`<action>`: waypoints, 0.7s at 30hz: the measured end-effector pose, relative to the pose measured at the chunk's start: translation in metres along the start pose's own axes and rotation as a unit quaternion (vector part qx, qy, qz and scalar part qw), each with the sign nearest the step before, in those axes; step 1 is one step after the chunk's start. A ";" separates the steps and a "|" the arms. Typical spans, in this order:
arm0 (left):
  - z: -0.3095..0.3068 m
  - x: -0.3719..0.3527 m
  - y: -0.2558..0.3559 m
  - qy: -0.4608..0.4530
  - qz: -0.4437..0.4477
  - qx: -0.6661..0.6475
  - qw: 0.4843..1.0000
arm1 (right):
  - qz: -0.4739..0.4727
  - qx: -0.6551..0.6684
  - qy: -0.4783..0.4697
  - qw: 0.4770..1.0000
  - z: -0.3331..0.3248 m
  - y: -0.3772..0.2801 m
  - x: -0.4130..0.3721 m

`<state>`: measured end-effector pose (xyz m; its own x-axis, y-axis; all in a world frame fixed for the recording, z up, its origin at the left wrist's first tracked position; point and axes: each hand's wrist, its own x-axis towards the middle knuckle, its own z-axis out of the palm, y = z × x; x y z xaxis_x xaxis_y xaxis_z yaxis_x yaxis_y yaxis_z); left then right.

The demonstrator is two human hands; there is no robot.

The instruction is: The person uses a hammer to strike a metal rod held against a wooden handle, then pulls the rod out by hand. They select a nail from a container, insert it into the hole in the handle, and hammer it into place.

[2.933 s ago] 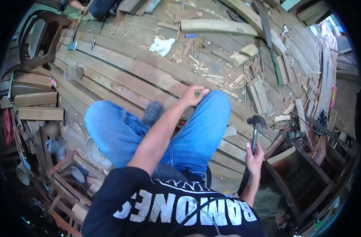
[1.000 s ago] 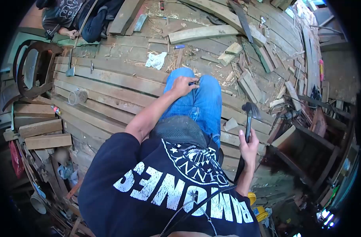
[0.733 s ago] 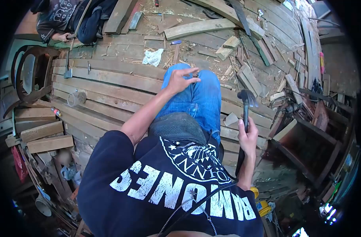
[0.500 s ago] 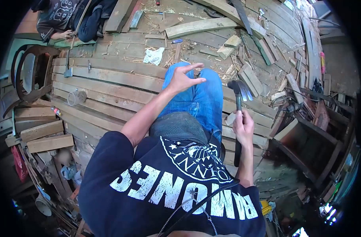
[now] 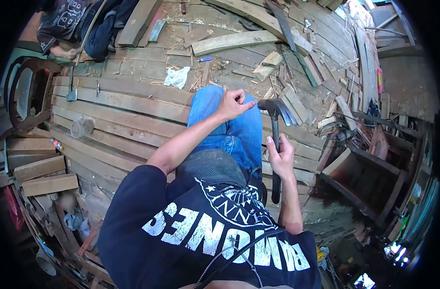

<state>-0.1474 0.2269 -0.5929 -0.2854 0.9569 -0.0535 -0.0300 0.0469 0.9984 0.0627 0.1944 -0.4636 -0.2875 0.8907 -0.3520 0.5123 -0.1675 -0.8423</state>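
My right hand is wrapped round the handle of a claw hammer, thumb lying up along it. The hammer stands head away from me, its claw to the right and its striking face to the left. Over my jeans, my left hand is closed, fingers curled in and thumb pointing right, its tip close to the hammer's striking face. I cannot tell whether anything is inside those curled fingers. Under my forearms lie long wooden slats.
A clear plastic cup and a metal-headed tool rest on the slats at left. Wood offcuts, a white crumpled cloth and a blue-handled tool litter the floor ahead. Another person is at upper left. A dark wooden box stands right.
My left hand has gone from spread thumb and finger to curled fingers. The hammer in my right hand has come closer to it. The whole view has shifted slightly left.
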 end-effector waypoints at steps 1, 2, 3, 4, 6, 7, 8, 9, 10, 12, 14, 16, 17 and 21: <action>0.000 0.001 -0.001 -0.010 0.014 0.041 0.999 | -0.001 -0.003 0.001 1.000 0.001 -0.001 0.002; -0.001 0.001 -0.002 -0.019 0.028 0.083 0.996 | 0.006 0.014 -0.004 1.000 0.002 0.000 0.003; -0.001 0.002 -0.006 -0.017 0.029 0.079 0.996 | 0.013 0.032 -0.010 0.999 0.003 0.001 0.006; -0.001 0.003 -0.011 -0.024 0.027 0.094 0.995 | 0.002 0.016 -0.018 1.000 0.004 0.003 0.008; -0.001 0.003 -0.020 -0.027 0.021 0.106 0.994 | 0.006 0.016 -0.031 0.999 0.006 0.003 0.013; -0.001 0.003 -0.023 -0.031 0.044 0.119 0.991 | 0.010 0.019 -0.041 0.999 0.009 0.001 0.015; -0.002 0.003 -0.026 -0.037 0.066 0.132 0.988 | 0.022 -0.010 -0.052 0.998 0.010 -0.002 0.019; -0.001 0.002 -0.030 -0.034 0.060 0.130 0.989 | 0.026 -0.013 -0.057 0.998 0.013 -0.001 0.022; 0.002 0.002 -0.033 -0.026 0.050 0.120 0.991 | 0.030 -0.019 -0.060 0.998 0.015 0.002 0.025; 0.003 0.005 -0.035 -0.014 0.041 0.110 0.993 | 0.032 -0.028 -0.068 0.997 0.018 0.003 0.029; 0.003 0.002 -0.034 0.004 0.075 0.080 0.994 | 0.006 -0.038 -0.061 0.997 0.021 0.001 0.028; 0.004 0.002 -0.030 0.011 0.075 0.077 0.994 | 0.008 -0.066 -0.069 0.995 0.021 -0.015 0.029; 0.004 0.002 -0.027 0.011 0.082 0.074 0.994 | 0.008 -0.091 -0.069 0.993 0.021 -0.020 0.030; 0.005 0.005 -0.014 0.011 0.063 0.042 0.997 | -0.012 -0.109 -0.060 0.992 0.022 -0.015 0.035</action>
<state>-0.1437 0.2324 -0.6067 -0.3021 0.9504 0.0734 0.0880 -0.0489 0.9949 0.0271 0.2188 -0.4728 -0.3891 0.8345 -0.3901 0.6638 -0.0396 -0.7468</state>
